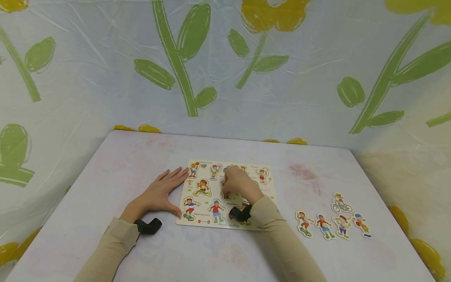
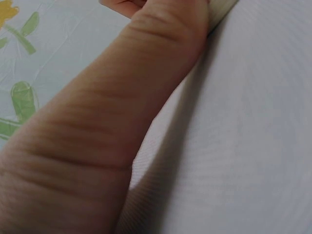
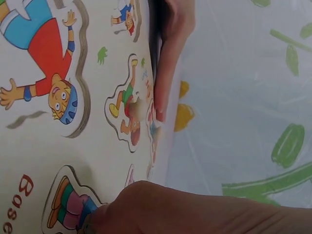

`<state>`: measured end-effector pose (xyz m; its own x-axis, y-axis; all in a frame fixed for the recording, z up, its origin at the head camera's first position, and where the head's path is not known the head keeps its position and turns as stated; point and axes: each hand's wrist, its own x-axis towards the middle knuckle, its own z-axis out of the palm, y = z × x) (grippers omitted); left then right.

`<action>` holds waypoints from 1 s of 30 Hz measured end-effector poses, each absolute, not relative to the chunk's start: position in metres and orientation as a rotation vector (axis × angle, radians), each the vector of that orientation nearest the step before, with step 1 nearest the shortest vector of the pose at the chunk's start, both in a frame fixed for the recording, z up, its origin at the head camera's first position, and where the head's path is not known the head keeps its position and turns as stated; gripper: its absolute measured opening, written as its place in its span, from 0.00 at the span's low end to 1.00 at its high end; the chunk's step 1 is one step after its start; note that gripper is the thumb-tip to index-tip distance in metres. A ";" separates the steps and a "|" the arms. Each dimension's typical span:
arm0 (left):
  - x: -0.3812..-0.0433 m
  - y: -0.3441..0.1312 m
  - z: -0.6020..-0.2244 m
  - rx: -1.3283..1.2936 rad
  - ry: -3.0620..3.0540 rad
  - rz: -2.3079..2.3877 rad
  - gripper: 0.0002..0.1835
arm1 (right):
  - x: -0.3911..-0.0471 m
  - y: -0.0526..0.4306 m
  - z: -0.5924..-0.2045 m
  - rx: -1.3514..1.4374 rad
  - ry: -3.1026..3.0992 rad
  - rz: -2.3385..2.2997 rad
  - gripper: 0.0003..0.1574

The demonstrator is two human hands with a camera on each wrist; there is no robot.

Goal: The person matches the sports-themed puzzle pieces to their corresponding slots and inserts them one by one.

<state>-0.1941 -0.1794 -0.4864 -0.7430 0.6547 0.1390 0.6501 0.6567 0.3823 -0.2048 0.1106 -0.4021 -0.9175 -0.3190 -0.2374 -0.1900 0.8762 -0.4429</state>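
A cream wooden puzzle board [image 1: 211, 197] printed with sports figures lies on the table. My left hand [image 1: 160, 192] is spread flat at its left side, fingertips and thumb right at the edge. Over the board's middle, my right hand [image 1: 241, 183] curls its fingers down and pinches a figure-shaped puzzle piece [image 3: 73, 204], whose upper part is hidden by the hand. That piece lies at its outlined recess near the printed letters "Base". A runner piece [image 1: 202, 188] with a pale knob sits to the left. The left wrist view shows mostly the left hand's [image 2: 112, 97] side, close up.
Several loose figure pieces lie right of the board, among them a cyclist [image 1: 341, 203], a skateboarder [image 1: 304, 224] and a roller skater [image 1: 324, 226]. The white table [image 1: 155, 250] meets a flower-printed curtain [image 1: 105, 78] at the back and sides.
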 end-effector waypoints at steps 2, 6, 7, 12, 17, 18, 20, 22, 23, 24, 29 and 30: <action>-0.194 -0.179 -0.486 1.123 2.848 0.649 0.75 | -0.205 0.110 -0.403 -0.368 2.753 -0.580 0.15; -0.194 -0.179 -0.486 1.128 2.850 0.647 0.75 | -0.203 0.108 -0.402 -0.371 2.765 -0.553 0.15; -0.194 -0.179 -0.486 1.131 2.852 0.649 0.75 | -0.203 0.109 -0.402 -0.376 2.768 -0.552 0.15; -0.194 -0.179 -0.486 1.133 2.857 0.646 0.75 | -0.201 0.110 -0.403 -0.401 2.764 -0.562 0.17; -0.193 -0.179 -0.487 1.116 2.854 0.647 0.75 | -0.201 0.112 -0.405 -0.427 2.743 -0.589 0.14; -0.193 -0.179 -0.487 1.113 2.854 0.647 0.75 | -0.201 0.113 -0.405 -0.434 2.741 -0.589 0.14; -0.193 -0.179 -0.488 1.112 2.856 0.650 0.75 | -0.201 0.116 -0.405 -0.443 2.742 -0.594 0.12; -0.193 -0.179 -0.489 1.114 2.858 0.649 0.75 | -0.200 0.119 -0.404 -0.439 2.735 -0.618 0.11; -0.193 -0.179 -0.489 1.116 2.859 0.650 0.75 | -0.199 0.121 -0.403 -0.431 2.731 -0.630 0.10; -0.193 -0.179 -0.489 1.117 2.858 0.653 0.75 | -0.199 0.123 -0.401 -0.421 2.726 -0.644 0.09; -0.193 -0.178 -0.488 1.115 2.854 0.652 0.75 | -0.194 0.135 -0.392 -0.424 2.707 -0.685 0.05; -0.193 -0.178 -0.488 1.115 2.853 0.652 0.75 | -0.193 0.138 -0.390 -0.432 2.710 -0.680 0.04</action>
<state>-0.1932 -0.1778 -0.4879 -0.7464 0.6506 0.1398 0.6468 0.6598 0.3826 -0.1932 0.1378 -0.3898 -0.9056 -0.3599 -0.2245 -0.2112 0.8416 -0.4971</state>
